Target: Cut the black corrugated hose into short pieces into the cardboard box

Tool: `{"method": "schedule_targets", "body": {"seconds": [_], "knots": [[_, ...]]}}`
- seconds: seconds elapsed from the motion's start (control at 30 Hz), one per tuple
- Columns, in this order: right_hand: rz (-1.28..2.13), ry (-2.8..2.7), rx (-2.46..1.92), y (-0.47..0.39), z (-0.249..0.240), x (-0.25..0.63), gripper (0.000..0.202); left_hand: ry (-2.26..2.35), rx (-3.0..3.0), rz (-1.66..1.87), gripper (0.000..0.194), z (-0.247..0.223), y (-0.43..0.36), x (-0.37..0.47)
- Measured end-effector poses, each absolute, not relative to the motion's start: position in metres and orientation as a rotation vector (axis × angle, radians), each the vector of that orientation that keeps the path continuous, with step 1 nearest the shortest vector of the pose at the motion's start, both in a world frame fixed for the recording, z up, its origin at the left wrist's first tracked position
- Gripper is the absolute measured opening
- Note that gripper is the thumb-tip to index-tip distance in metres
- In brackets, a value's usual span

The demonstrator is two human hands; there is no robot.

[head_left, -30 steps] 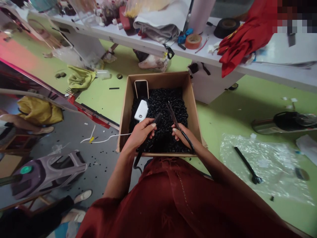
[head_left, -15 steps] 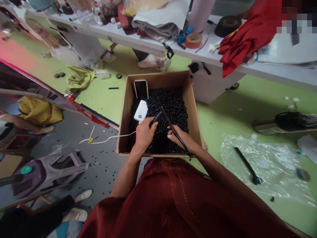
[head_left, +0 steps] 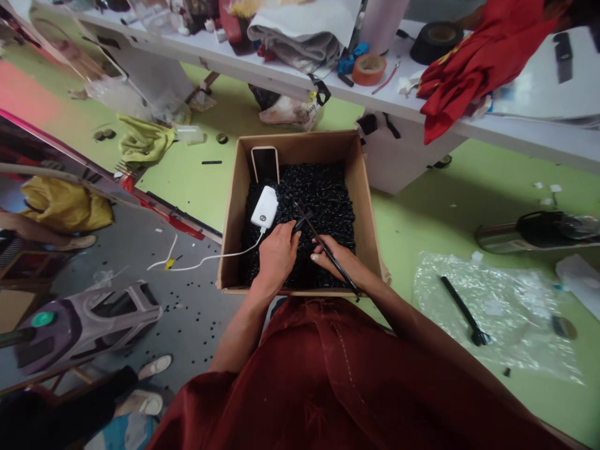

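A cardboard box (head_left: pixel 368 206) full of small black pieces (head_left: pixel 323 187) stands in front of me. My left hand (head_left: pixel 280 250) is closed on a short dark ridged strip (head_left: pixel 302 220) over the pieces. In my right hand (head_left: pixel 335 258) is a long thin black rod (head_left: pixel 334 258), slanting from the box's middle to its near right edge. The rod's upper end crosses the strip; whether they touch is unclear. A white power bank (head_left: pixel 265 207) with a cable (head_left: pixel 210 257) lies on the pieces at left, and a phone (head_left: pixel 265 165) leans behind it.
Clear plastic sheeting (head_left: pixel 506 312) with a black tool (head_left: pixel 464 309) on it lies at right, near a metal flask (head_left: pixel 501 234). A white shelf (head_left: pixel 290 75) holding tape and cloths crosses behind the box. A purple stool (head_left: pixel 60 334) stands at lower left.
The ridged strip in my left hand has tipped lower and now lies across the rod. My left hand has turned slightly, its back more upward. The whole view has shifted slightly.
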State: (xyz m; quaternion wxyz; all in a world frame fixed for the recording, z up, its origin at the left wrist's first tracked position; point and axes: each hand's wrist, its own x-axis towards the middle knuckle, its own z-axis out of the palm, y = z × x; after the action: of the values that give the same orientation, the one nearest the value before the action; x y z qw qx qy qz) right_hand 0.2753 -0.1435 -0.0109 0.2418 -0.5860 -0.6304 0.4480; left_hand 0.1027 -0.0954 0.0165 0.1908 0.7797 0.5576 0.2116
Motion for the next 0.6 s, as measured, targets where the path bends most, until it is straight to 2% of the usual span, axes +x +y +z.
{"method": "schedule_targets", "body": {"seconds": [0.27, 0.6], "knots": [[1.217, -1.728, -1.611, -0.1452, -0.0166, 0.2769, 0.048, 1.596, 2.203, 0.562, 0.030, 0.0186, -0.0967, 0.1031], [1.209, -1.709, -1.620, -0.1466, -0.0128, 0.2752, 0.045, 1.616, 2.278, 0.500, 0.033, 0.0155, -0.1003, 0.1051]]}}
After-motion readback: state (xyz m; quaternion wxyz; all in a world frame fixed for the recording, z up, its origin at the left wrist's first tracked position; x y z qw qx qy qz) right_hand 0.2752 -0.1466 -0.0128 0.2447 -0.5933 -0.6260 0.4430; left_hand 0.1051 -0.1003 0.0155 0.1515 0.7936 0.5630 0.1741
